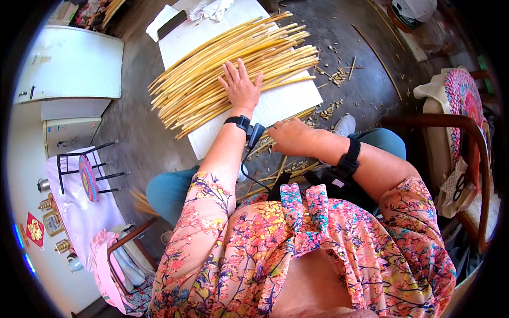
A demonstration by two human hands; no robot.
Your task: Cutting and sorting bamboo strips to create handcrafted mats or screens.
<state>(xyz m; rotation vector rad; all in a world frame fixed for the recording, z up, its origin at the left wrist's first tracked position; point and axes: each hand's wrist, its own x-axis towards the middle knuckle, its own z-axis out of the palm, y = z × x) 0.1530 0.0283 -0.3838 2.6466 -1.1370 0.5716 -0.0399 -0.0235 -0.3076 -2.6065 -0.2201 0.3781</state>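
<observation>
A wide layer of long, thin, dry yellow stalks lies across a low white tabletop in front of me. My left hand rests flat on the stalks with its fingers spread. Closer to my body, by the table's near edge, my right hand is curled, its fingertips turned away and partly hidden. Whatever it may hold cannot be made out. More stalks lie low between my knees, below that hand. A black strap with a small dark device is on my left wrist.
A dark flat phone-like slab and crumpled white material lie at the table's far end. Short cut pieces and a long stalk litter the floor to the right. A wooden armchair stands right, a stool left.
</observation>
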